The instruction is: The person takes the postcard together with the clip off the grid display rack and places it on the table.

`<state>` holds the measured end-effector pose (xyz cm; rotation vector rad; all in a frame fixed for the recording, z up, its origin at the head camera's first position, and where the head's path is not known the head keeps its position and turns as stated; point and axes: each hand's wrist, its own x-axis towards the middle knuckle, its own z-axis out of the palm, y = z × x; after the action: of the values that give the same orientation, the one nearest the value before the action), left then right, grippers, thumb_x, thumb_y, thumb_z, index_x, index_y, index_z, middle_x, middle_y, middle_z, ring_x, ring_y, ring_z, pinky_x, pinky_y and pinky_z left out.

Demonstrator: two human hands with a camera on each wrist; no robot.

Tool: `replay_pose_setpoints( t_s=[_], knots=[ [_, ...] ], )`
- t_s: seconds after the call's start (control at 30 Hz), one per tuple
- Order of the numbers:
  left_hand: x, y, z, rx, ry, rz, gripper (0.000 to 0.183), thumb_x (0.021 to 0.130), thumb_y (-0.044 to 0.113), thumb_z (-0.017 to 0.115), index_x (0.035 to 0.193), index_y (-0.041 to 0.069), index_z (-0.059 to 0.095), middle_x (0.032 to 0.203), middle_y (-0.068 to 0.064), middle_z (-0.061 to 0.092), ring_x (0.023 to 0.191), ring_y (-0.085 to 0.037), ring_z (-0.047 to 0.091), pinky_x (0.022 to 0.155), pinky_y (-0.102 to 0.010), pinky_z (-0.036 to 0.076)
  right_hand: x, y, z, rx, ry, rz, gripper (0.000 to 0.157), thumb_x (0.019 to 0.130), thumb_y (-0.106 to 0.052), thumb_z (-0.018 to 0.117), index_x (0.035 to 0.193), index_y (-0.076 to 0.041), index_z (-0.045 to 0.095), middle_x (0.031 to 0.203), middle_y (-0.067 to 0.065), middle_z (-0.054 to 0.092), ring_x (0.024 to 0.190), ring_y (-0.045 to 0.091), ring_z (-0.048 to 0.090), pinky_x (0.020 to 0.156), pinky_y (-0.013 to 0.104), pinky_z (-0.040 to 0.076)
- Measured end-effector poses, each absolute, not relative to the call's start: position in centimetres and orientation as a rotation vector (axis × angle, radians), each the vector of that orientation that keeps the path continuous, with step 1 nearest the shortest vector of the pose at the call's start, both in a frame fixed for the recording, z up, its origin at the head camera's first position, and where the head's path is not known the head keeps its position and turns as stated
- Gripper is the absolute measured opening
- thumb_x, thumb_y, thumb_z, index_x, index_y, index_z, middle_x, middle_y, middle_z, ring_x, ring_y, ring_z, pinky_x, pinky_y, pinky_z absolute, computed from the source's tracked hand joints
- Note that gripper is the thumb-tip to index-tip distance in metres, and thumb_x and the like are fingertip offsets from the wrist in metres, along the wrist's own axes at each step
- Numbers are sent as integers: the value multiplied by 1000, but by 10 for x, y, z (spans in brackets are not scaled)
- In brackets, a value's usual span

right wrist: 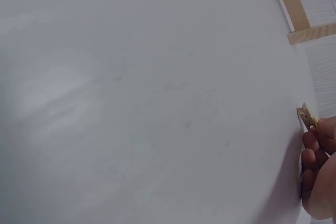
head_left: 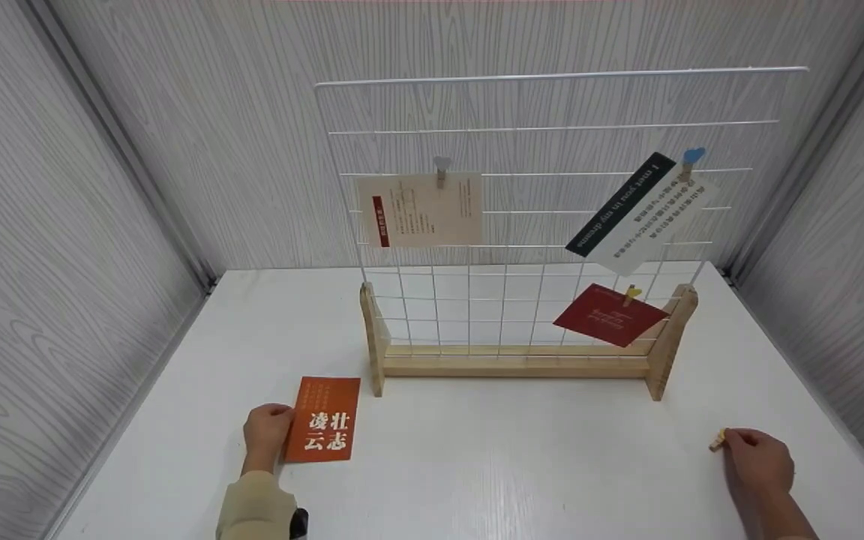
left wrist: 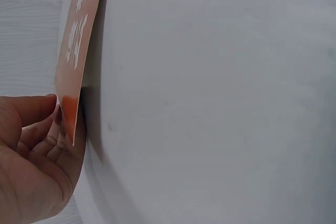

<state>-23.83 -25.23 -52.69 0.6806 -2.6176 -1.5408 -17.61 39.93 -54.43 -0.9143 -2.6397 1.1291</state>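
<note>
Left arm in beige sleeve [head_left: 256,506] reaches forward; left hand [head_left: 267,429] has thumb and fingers pinched on the left edge of the orange card [head_left: 327,409], front left of the wire rack [head_left: 514,367]. Right hand [head_left: 766,459], lower right, well apart from the left, fingertips clamped on a small wooden clip [head_left: 717,441] with yellow on it, near the table [head_left: 507,457]. Count: 4 cards, 3 on rack; 4 clips, 3 on rack (grey [head_left: 442,163], blue [head_left: 692,156], yellow [head_left: 633,293]). Orange card reads 壮志凌云; white card [head_left: 646,225], tilted, "I met you in my dreams". Red card [head_left: 608,319] print too small.
</note>
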Motion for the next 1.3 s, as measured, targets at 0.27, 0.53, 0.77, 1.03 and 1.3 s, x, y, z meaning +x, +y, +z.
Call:
replay_pose_setpoints(
  t_s=[0.27, 0.53, 0.77, 1.03, 1.3],
  knots=[
    [-239, -254, -524, 702, -2585, -1507, 26, 87, 11, 46, 100, -9, 54, 98, -23, 53, 92, -33, 48, 73, -41, 43, -181, 400, -546, -1013, -2635, 1143, 33, 88, -20, 45, 102, 9, 53, 101, 25, 54, 94, 38, 47, 74, 45, 37],
    [-259, -271, -557, 735, -2605, -1467, 31, 90, 22, 45, 105, -4, 52, 99, -19, 53, 91, -30, 48, 77, -43, 41, -181, 401, -546, -1021, -2626, 1171, 34, 88, -21, 46, 102, 9, 54, 99, 24, 55, 93, 37, 47, 72, 44, 38],
    [-263, -275, -565, 730, -2621, -1450, 36, 90, 27, 45, 106, -4, 51, 98, -18, 53, 89, -29, 49, 74, -40, 43, -183, 401, -545, -1056, -2600, 1214, 36, 87, -21, 46, 104, 10, 52, 99, 24, 55, 90, 35, 48, 69, 42, 39],
    [-235, -256, -519, 670, -2605, -1457, 29, 87, 15, 47, 99, -11, 54, 88, -21, 56, 82, -30, 51, 62, -32, 44, -182, 401, -544, -1049, -2610, 1192, 36, 87, -21, 45, 104, 10, 53, 97, 23, 56, 88, 34, 48, 65, 38, 40],
    [-231, -256, -518, 712, -2584, -1536, 29, 88, 16, 46, 101, -9, 54, 88, -18, 56, 80, -26, 52, 62, -30, 44, -180, 399, -542, -1058, -2596, 1192, 37, 88, -21, 45, 105, 10, 52, 99, 25, 54, 85, 32, 48, 60, 34, 39]
  ],
)
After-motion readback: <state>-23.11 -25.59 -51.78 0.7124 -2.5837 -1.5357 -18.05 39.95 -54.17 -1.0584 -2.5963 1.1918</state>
